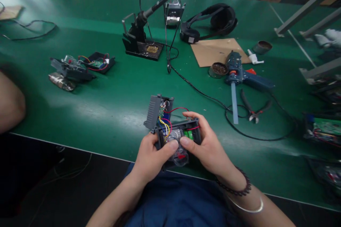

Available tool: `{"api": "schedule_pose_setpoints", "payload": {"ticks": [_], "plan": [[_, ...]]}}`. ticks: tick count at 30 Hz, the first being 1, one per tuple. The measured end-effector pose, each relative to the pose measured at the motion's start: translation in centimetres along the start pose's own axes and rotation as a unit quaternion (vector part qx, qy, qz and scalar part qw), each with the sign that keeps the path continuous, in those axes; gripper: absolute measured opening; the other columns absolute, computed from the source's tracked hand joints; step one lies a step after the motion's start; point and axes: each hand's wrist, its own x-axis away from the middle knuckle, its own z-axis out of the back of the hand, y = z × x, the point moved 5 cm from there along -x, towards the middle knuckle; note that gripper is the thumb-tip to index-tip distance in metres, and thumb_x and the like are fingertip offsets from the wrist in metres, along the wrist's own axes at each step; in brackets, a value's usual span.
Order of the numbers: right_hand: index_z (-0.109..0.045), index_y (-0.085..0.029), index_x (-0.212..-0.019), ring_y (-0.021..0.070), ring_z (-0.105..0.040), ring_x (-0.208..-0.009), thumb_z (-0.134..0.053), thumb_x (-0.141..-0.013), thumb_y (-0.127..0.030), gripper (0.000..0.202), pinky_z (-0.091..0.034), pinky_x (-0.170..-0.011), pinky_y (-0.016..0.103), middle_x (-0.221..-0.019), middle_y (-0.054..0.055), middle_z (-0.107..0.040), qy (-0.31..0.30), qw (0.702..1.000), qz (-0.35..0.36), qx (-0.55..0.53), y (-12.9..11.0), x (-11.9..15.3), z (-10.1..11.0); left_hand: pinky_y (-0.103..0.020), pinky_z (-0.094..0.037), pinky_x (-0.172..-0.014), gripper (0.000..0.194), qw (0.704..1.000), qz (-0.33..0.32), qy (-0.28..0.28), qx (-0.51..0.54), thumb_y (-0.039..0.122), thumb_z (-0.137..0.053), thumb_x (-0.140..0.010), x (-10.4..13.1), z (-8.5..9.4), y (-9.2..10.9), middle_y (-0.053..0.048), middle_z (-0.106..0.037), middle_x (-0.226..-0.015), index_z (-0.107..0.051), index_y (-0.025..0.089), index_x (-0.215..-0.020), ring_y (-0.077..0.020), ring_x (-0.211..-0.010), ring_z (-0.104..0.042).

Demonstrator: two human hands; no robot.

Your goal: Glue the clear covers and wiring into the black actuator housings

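Between my hands, at the table's near edge, is an opened dark grey plastic device housing (181,125) with wires inside. My left hand (152,154) grips its left side, the thumb pressing on a clear plastic part (181,158) with a red piece in it. On the right side my right hand (206,143) is wrapped round the housing, its thumb also on the inner parts. A second grey half (153,111) with a circuit board stands beyond, joined by red, yellow and white wires (166,127). The undersides of both hands are hidden.
On the green table (112,113) stand a soldering iron holder (144,48), a glue gun (236,69), cutting pliers (254,110), a round tin (218,70) and a black headset (210,25). Another opened device (77,67) lies left, near another person's arm (10,103). Cables cross the right.
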Motion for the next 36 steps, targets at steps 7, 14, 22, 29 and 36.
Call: {"api": "schedule_pose_setpoints", "payload": {"ticks": [7,14,22,29,36], "plan": [[-0.050,-0.022,-0.112,0.0212,-0.058,-0.095,-0.072,-0.080,-0.038,0.042,-0.048,-0.083,0.029,-0.108,0.004,-0.058,0.035,0.999,0.001,-0.007,-0.3,-0.1,-0.2,-0.020,-0.043,-0.053,0.033,0.999,0.014,0.029,0.025,0.040,-0.073,-0.067,-0.6,0.3,-0.1,-0.002,-0.062,-0.061,-0.073,0.008,-0.075,-0.0116,-0.055,-0.050],[-0.048,-0.021,-0.117,0.0224,-0.059,-0.100,-0.072,-0.078,-0.036,0.048,-0.050,-0.086,0.032,-0.111,0.005,-0.059,0.021,0.996,-0.031,-0.078,0.4,-0.5,-0.4,-0.022,-0.046,-0.056,0.043,0.999,0.033,0.011,0.037,0.048,-0.075,-0.065,-1.7,0.7,-0.4,-0.006,-0.067,-0.067,-0.074,0.008,-0.081,-0.0154,-0.059,-0.056],[-0.045,-0.021,-0.123,0.0223,-0.055,-0.113,-0.075,-0.076,-0.029,0.056,-0.048,-0.097,0.033,-0.124,0.008,-0.056,-0.014,0.985,-0.040,-0.167,0.8,-0.2,-0.7,-0.025,-0.047,-0.058,0.051,0.998,0.038,0.010,0.045,0.054,-0.076,-0.064,-2.1,1.0,-0.8,-0.007,-0.069,-0.069,-0.074,0.007,-0.083,-0.0186,-0.061,-0.061],[-0.043,-0.020,-0.127,0.0236,-0.054,-0.116,-0.075,-0.078,-0.034,0.060,-0.049,-0.097,0.034,-0.128,0.009,-0.055,-0.022,0.982,-0.042,-0.184,0.9,0.1,-0.8,-0.025,-0.049,-0.062,0.051,0.998,0.040,0.018,0.048,0.054,-0.076,-0.065,-1.7,0.7,-0.2,-0.007,-0.070,-0.070,-0.074,0.008,-0.087,-0.0198,-0.065,-0.063],[-0.040,-0.020,-0.132,0.0235,-0.051,-0.121,-0.073,-0.082,-0.035,0.062,-0.045,-0.103,0.038,-0.132,0.010,-0.053,-0.022,0.978,-0.037,-0.205,1.1,0.0,-0.8,-0.027,-0.050,-0.064,0.054,0.998,0.039,0.025,0.046,0.054,-0.074,-0.067,-1.9,0.7,-0.3,-0.008,-0.071,-0.072,-0.072,0.006,-0.091,-0.0201,-0.064,-0.064]]}}
